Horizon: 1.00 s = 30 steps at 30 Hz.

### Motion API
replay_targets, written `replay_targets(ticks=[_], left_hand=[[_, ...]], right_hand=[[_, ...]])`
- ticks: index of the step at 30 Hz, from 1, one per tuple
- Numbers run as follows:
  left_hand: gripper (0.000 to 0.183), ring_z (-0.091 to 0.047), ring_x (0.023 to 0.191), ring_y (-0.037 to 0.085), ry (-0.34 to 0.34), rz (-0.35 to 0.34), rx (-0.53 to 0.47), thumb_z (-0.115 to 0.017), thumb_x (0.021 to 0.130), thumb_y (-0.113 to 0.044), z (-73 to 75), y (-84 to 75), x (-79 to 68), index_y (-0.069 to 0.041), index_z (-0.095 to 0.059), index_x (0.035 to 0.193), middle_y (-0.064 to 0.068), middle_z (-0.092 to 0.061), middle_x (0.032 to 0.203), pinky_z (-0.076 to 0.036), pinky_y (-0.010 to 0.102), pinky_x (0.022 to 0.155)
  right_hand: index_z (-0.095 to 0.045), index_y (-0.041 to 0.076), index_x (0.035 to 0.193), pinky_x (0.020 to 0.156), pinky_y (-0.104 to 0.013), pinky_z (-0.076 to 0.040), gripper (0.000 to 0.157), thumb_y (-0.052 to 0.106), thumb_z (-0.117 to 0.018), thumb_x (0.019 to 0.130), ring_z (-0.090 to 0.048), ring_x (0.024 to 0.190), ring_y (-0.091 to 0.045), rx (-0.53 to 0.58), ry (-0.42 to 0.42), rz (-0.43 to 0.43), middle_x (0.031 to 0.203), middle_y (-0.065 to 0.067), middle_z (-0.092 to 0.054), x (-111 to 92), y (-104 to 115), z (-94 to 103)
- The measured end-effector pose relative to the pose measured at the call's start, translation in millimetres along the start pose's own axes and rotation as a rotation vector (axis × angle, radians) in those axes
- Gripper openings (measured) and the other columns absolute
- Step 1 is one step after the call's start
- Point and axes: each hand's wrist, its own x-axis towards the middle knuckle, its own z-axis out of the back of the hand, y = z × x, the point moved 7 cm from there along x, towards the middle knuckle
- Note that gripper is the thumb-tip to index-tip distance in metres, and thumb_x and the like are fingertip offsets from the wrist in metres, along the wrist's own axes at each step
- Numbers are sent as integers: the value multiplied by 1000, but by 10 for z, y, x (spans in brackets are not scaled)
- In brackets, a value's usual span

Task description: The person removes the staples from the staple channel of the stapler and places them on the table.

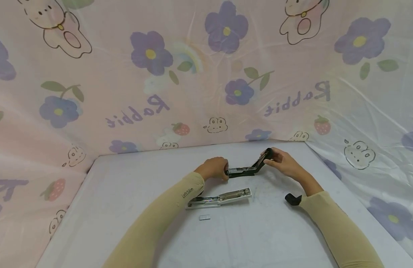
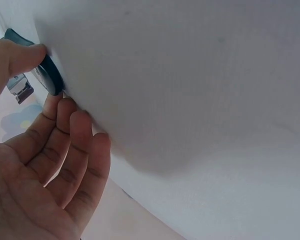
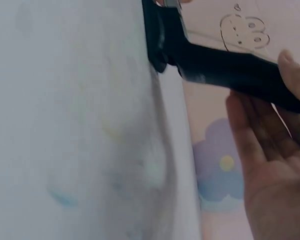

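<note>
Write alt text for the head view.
A person's left hand and right hand hold opposite ends of an open black stapler at a white table. Nearer the camera lie an open white stapler and a small staple strip; behind hangs pastel floral fabric.

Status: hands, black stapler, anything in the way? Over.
Left hand pinches one end of black stapler, right hand the other. Stapler hinged open. Nothing visibly blocking; open white stapler, staple strip, black object nearer the camera.

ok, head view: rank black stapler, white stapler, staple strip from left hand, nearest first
1. Black stapler: left end held in left hand.
2. White stapler: camera side of hand.
3. Staple strip: camera side of white stapler.
</note>
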Motion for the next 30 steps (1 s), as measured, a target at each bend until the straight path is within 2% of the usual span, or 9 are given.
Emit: replay_targets(ticks=[3,6,9,11,17,21,26,28,30], left_hand=[[27,-54,84,12,-1,3,-1,-85,94,-32,9,-8,-9,-14,-66,103,-4,-61,94,-47,30,76],[27,-54,84,13,-1,2,-1,-84,94,-31,20,-20,-23,-14,-66,103,-4,-61,94,-47,31,77],[27,-54,84,12,-4,-2,-4,-85,93,-31,25,-24,-31,-14,-66,102,-4,-61,94,-47,31,77],[26,-54,84,13,-4,-1,-10,-85,93,-30,24,-22,-35,-14,-66,102,-4,-62,94,-48,31,77],[27,-54,84,13,1,7,-10,-85,94,-31,19,-17,-38,-15,-65,101,-4,-61,95,-47,31,77],[27,-53,85,13,1,10,-7,-84,94,-32,22,-15,-36,-15,-64,101,-4,-60,95,-46,31,77],[27,-53,85,13,-1,17,-17,-85,93,-31,26,-6,-36,-16,-64,100,-4,-60,94,-46,31,76],[27,-53,85,13,3,13,-20,-85,93,-31,21,-7,-35,-15,-64,100,-4,-60,94,-46,31,76],[27,-53,85,13,6,10,-22,-85,94,-31,15,-8,-33,-15,-63,100,-4,-60,94,-46,31,76]], right_hand=[[-57,-3,140,97,-19,-53,39,13,-68,107,-65,117,-2,13,31,-13,135,-21,-63,-5,-36,39],[-58,-3,137,95,-21,-54,36,11,-69,106,-67,116,-8,46,48,8,131,-15,-65,-13,-66,68],[-59,-4,133,92,-21,-54,33,10,-70,105,-68,110,-8,46,44,20,124,-12,-67,-35,-82,90],[-61,-4,131,89,-22,-55,31,8,-72,104,-68,106,-10,26,38,32,123,-12,-67,-46,-91,110],[-68,5,127,80,-25,-54,29,15,-78,101,-67,95,-13,-92,7,-2,121,-7,-68,-80,-161,167],[-69,5,126,79,-25,-53,28,12,-78,100,-66,94,-12,-116,6,11,120,-11,-68,-76,-183,175],[-69,2,125,88,-20,-47,31,13,-80,99,-62,104,-9,-214,-6,66,123,-15,-69,-62,-71,183],[-68,0,127,93,-20,-45,33,15,-79,100,-63,111,-13,-247,-21,68,125,-18,-69,-56,-18,195],[-67,-1,128,98,-28,-47,33,16,-77,101,-64,115,-22,-269,-46,67,126,-20,-68,-46,26,208]])
